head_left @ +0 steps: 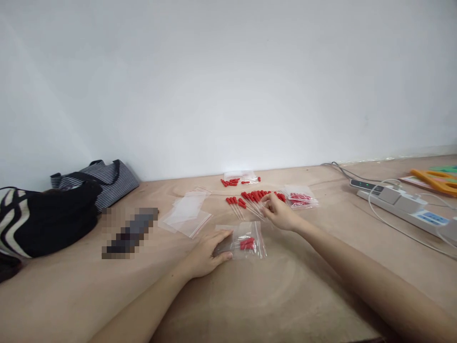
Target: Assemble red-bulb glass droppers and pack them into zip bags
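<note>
My left hand (210, 252) rests on the table with thumb and fingers apart, touching the left side of a clear zip bag (261, 240). Inside that bag lie red-topped droppers (247, 243). Further back, my right hand (278, 211) is at a row of red-topped droppers (254, 196), its thumb and forefinger bent together near the thin clear stems. Whatever is between those fingertips is too small to make out. A smaller group of droppers (233, 201) lies just left of the row. Filled bags (302, 197) are stacked to the right of it.
Flat clear bags (189, 209) lie left of centre. Loose red caps (230, 182) sit by a bag near the wall. A blurred dark object (132, 233), a striped bag (116, 183) and black cloth (60, 219) are left; a power strip (410, 209) and orange scissors (433, 180) are right.
</note>
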Tool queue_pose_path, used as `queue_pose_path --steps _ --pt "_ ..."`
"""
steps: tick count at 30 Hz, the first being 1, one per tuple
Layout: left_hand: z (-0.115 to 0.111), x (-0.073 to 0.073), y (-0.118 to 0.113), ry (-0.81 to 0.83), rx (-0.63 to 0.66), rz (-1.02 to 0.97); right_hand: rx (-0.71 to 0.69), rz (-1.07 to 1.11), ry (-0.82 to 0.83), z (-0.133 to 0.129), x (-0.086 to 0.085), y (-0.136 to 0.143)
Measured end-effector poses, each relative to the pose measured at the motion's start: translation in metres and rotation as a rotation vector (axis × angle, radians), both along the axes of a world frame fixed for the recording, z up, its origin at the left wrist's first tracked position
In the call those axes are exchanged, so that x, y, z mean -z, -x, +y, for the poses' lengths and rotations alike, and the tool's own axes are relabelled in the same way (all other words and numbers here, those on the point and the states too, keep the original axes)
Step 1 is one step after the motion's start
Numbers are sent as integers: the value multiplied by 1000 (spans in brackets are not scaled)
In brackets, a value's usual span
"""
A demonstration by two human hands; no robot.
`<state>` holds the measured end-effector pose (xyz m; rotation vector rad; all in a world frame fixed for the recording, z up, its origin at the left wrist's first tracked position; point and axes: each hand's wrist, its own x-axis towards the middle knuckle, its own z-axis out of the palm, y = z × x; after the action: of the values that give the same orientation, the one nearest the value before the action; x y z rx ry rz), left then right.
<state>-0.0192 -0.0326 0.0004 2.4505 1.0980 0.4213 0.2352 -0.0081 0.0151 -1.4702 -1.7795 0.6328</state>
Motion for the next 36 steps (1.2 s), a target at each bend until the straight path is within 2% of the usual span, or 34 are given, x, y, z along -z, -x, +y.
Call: queue_pose_path --steps 4,8,14,23,28,36 --pt "2 2 2 3 -3 -2 -101 444 84 -24 20 -22" --pt "1 1 1 15 -26 38 -29 696 129 -32 30 -20" --pt "0 -1 1 6 -27 54 102 877 150 -27 36 -5" --pt "-3 -7 -2 20 -15 4 80 1113 278 -31 31 9" --pt "-3 -7 -3 20 -16 7 54 1101 313 -34 36 16" --pt "0 -2 -1 14 -7 0 -121 808 391 -31 39 28"
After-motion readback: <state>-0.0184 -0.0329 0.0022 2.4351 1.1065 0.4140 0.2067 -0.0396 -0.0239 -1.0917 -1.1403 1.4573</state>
